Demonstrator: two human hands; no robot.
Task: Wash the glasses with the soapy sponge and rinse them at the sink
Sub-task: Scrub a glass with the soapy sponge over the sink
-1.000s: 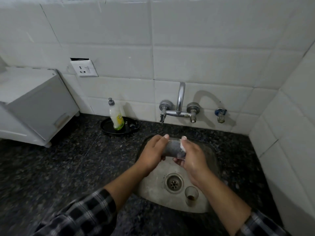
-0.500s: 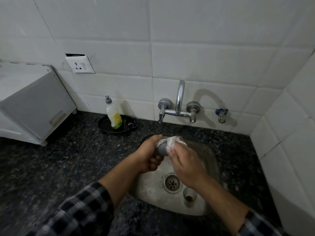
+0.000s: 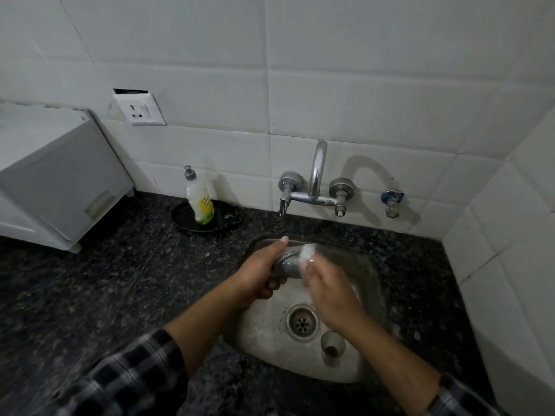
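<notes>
Over the steel sink [image 3: 371, 283] my left hand [image 3: 260, 273] grips a clear glass [image 3: 287, 265] lying on its side. My right hand [image 3: 329, 291] presses a foamy white sponge [image 3: 307, 253] against the glass's right end; most of the sponge is hidden in my fingers. A second small glass [image 3: 332, 346] stands upright in the basin, to the right of the drain [image 3: 301, 322], with a brownish residue inside it.
A wall tap [image 3: 315, 187] sits above the basin, with no water visible from it. A dish soap bottle [image 3: 200, 201] stands on a black plate [image 3: 228, 220] at the back of the dark granite counter [image 3: 120, 283]. A white appliance [image 3: 54, 175] fills the left side.
The sponge hand has slid from the glass's side to its right end, and the glass has turned in my left hand. The view has shifted slightly.
</notes>
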